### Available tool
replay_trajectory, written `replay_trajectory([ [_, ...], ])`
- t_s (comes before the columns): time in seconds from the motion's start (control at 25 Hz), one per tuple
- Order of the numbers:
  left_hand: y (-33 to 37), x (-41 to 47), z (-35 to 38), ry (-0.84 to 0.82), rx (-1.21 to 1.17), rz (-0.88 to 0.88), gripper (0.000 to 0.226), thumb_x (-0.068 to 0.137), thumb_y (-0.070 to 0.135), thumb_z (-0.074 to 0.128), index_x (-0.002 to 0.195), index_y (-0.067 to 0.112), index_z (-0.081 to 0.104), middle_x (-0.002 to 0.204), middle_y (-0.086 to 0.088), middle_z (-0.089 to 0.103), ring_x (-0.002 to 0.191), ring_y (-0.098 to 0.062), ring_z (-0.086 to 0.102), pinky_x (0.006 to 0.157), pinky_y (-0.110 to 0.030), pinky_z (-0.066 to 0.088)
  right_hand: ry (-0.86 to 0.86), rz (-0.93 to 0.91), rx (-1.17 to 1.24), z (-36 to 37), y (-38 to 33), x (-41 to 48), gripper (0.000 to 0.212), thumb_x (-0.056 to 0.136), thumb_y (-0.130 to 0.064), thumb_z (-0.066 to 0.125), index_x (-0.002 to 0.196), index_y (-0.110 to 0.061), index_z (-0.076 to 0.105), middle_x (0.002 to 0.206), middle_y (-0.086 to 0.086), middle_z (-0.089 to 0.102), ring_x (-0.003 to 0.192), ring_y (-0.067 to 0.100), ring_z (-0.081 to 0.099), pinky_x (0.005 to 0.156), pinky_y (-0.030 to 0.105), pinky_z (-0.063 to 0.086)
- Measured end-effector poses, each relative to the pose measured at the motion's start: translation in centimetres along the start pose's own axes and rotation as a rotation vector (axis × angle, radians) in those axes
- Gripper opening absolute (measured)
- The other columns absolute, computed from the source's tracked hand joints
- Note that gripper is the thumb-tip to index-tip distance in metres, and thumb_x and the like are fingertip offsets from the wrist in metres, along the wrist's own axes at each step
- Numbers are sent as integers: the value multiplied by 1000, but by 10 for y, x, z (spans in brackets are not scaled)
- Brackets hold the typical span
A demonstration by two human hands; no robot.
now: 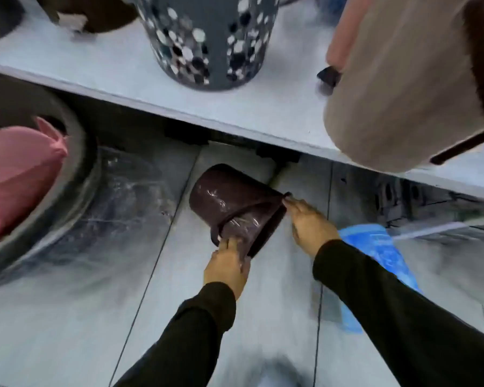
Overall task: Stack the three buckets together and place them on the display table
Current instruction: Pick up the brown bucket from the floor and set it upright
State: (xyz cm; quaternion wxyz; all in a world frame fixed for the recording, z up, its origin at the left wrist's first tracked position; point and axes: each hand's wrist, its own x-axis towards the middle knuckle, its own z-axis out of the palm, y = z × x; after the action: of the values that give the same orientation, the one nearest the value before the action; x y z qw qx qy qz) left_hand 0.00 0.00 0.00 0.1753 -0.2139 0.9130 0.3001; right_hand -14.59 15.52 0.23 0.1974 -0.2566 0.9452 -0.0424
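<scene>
A dark maroon bucket [229, 199] wrapped in clear plastic lies tilted on the tiled floor, its base pointing toward the table. My left hand [228, 263] grips its rim at the near side. My right hand [309, 223] holds the rim at the far right, where the handle joins. A beige bucket [397, 88] with a dark handle stands on the grey display table [263, 107] at the right. The view is blurred by motion.
On the table stands a dark grey bin [207, 43] with spotted cut-outs, and brown containers [90, 12] sit behind at the left. A large grey basin [67, 185] holding a pink item [14, 174] rests on the floor at left. A blue shoe cover [380, 255] is at right.
</scene>
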Motion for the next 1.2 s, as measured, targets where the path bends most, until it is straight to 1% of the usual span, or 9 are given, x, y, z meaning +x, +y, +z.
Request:
replay_trajectory([
  [0.12, -13, 42, 39, 24, -122, -35, 45, 93, 29, 54, 133, 13, 43, 139, -11, 46, 115, -36, 59, 95, -44, 50, -44, -24, -47, 33, 0, 51, 65, 92, 0, 50, 151, -21, 33, 164, 3, 22, 148, 30, 27, 116, 45, 35],
  [0.24, -23, 71, 60, -15, -235, -48, 33, 91, 26, 59, 122, 17, 53, 129, -8, 56, 105, -32, 64, 91, -43, 53, 93, 42, -69, 52, -3, 73, 46, 87, -5, 60, 131, -18, 52, 154, 7, 34, 134, 33, 45, 103, 44, 49],
  [0.44, -38, 83, 48, 34, -367, -92, 23, 89, 24, 61, 110, 14, 59, 129, -8, 49, 96, -28, 60, 93, -32, 50, 207, -61, -133, 35, -14, 69, 30, 85, -21, 68, 113, -20, 58, 142, 3, 48, 126, 29, 51, 100, 44, 46],
  [0.6, -61, 77, 3, 190, -386, -58, 24, 92, 30, 56, 114, 20, 56, 119, -5, 53, 91, -29, 65, 88, -38, 54, 283, -125, -42, 4, -49, 86, 42, 88, -32, 63, 128, -25, 52, 135, -1, 54, 120, 27, 55, 102, 41, 45],
  [0.76, -93, 78, -38, 225, -562, -173, 22, 89, 33, 60, 108, 21, 59, 90, 0, 63, 74, -27, 67, 80, -42, 58, 225, -48, 42, -6, -76, 97, 70, 91, -21, 59, 152, -23, 25, 155, 3, 39, 140, 28, 40, 118, 45, 31],
  [0.84, -108, 75, -49, 198, -752, -283, 16, 90, 30, 61, 103, 22, 59, 97, -2, 68, 82, -34, 71, 80, -47, 60, 132, 119, 71, 5, -77, 89, 82, 89, -15, 61, 156, -21, 15, 160, 6, 29, 146, 30, 31, 120, 49, 27],
  [0.96, -124, 72, -54, 139, -982, -493, 22, 92, 21, 61, 111, 9, 59, 112, -16, 68, 91, -38, 72, 69, -41, 64, 51, 327, 366, 30, -81, 58, 84, 86, -7, 62, 154, -25, 16, 153, 8, 36, 133, 31, 48, 111, 48, 43],
  [1.12, -135, 61, -57, 91, -1136, -765, 19, 94, 16, 58, 111, 8, 54, 102, -17, 68, 88, -38, 70, 58, -34, 61, 120, 335, 473, 53, -97, 26, 79, 86, 0, 55, 154, -23, 20, 159, 0, 26, 125, 26, 57, 104, 44, 51],
  [1.2, -139, 54, -56, 54, -1136, -811, 26, 95, 17, 57, 119, 7, 51, 102, -17, 66, 87, -36, 68, 68, -37, 57, 103, 365, 503, 60, -100, 20, 78, 88, -1, 55, 154, -20, 20, 161, 0, 25, 128, 27, 55, 107, 44, 48],
])
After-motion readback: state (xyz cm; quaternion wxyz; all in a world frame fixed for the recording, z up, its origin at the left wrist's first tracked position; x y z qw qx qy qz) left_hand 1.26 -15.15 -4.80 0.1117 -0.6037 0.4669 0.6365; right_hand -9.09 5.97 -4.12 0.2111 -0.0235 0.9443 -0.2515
